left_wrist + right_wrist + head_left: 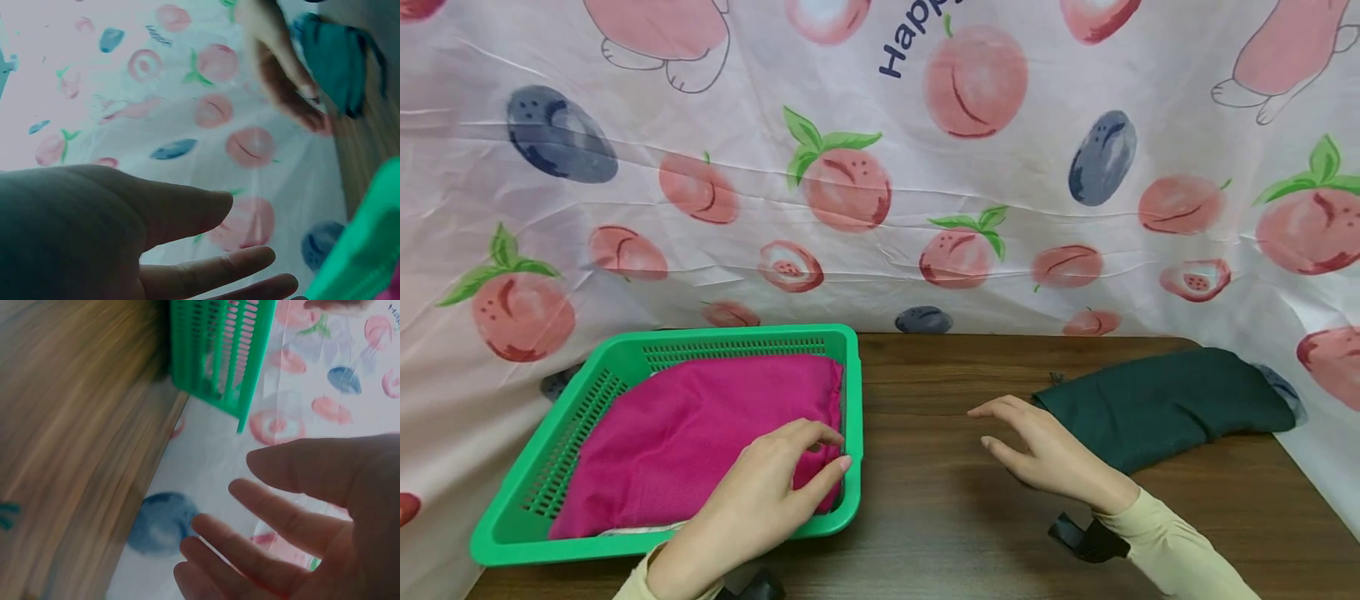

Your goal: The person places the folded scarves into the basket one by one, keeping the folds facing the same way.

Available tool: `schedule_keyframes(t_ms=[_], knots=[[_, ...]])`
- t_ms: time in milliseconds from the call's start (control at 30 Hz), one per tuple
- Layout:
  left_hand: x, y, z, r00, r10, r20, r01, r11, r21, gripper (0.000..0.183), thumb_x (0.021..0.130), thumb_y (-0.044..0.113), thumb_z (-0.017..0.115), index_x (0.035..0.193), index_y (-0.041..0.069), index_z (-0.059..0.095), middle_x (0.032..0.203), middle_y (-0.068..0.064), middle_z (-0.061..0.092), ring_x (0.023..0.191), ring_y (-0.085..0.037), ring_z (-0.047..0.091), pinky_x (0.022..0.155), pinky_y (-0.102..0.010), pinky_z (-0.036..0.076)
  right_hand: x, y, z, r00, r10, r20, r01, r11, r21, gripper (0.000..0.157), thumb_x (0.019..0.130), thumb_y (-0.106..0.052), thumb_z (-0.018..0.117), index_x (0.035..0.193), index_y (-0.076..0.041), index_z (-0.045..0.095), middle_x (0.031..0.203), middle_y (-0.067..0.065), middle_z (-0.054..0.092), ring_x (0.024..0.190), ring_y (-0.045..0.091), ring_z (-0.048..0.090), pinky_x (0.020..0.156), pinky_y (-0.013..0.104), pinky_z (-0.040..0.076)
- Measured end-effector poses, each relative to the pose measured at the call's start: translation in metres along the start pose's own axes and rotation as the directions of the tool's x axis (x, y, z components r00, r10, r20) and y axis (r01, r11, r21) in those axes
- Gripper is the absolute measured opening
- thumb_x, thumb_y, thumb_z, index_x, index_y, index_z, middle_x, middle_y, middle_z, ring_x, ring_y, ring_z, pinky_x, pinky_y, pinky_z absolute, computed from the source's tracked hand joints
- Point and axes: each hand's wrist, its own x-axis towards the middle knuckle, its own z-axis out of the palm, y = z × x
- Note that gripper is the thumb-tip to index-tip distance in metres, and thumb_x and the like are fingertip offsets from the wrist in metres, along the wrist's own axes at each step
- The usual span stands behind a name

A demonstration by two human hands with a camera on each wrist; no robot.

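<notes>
In the head view my left hand [767, 483] hovers over the near right part of a green plastic basket [852, 400], thumb and fingers apart with nothing between them. A folded magenta cloth [700, 433] fills most of that basket, and a strip of white shows under its near edge. My right hand [1045, 450] is held above the wooden table, fingers loosely spread and holding nothing. Just beyond it lies a dark green cloth bundle [1180, 404], whose left edge the hand overlaps in this view. Both wrist views show relaxed, bare fingers [269, 506].
The brown wooden table [925, 508] runs between the basket and the dark green bundle. Behind it hangs a white curtain [887, 292] printed with peaches and blue fruit. A small dark tassel or cord [1056, 378] lies by the bundle's far left corner.
</notes>
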Motion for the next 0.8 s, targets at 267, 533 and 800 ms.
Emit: schedule_keyframes(t_ms=[267, 533, 800], knots=[[-0.005, 0.019, 0.018, 0.998, 0.027, 0.049, -0.024, 0.998, -0.055, 0.024, 0.09, 0.031, 0.067, 0.109, 0.018, 0.064, 0.099, 0.012, 0.06, 0.079, -0.002, 0.053, 0.072, -0.023, 0.048, -0.032, 0.023, -0.007, 0.997, 0.025, -0.071, -0.032, 0.996, -0.089, 0.042, 0.087, -0.014, 0.07, 0.126, -0.008, 0.057, 0.119, 0.009, 0.06, 0.106, 0.028, 0.061, 0.082, 0.044, 0.051], [-0.006, 0.031, 0.046, 0.978, 0.065, 0.199, -0.047, 0.995, -0.091, 0.029, 0.093, 0.036, 0.061, 0.114, 0.015, 0.061, 0.112, 0.008, 0.061, 0.101, -0.011, 0.06, 0.084, -0.033, 0.051, -0.051, 0.035, -0.009, 0.987, 0.157, -0.038, -0.16, 0.981, -0.111, 0.062, 0.08, -0.025, 0.078, 0.131, -0.003, 0.052, 0.122, 0.014, 0.056, 0.109, 0.033, 0.058, 0.082, 0.049, 0.051], [-0.003, 0.036, 0.079, 0.956, 0.096, 0.277, -0.06, 0.989, -0.137, 0.036, 0.092, 0.039, 0.061, 0.116, 0.012, 0.061, 0.114, 0.003, 0.06, 0.104, -0.015, 0.059, 0.084, -0.033, 0.05, -0.069, 0.048, -0.006, 0.97, 0.241, 0.01, -0.234, 0.95, -0.206, 0.089, 0.067, -0.038, 0.086, 0.139, -0.005, 0.045, 0.127, 0.021, 0.051, 0.112, 0.042, 0.053, 0.085, 0.057, 0.047]])
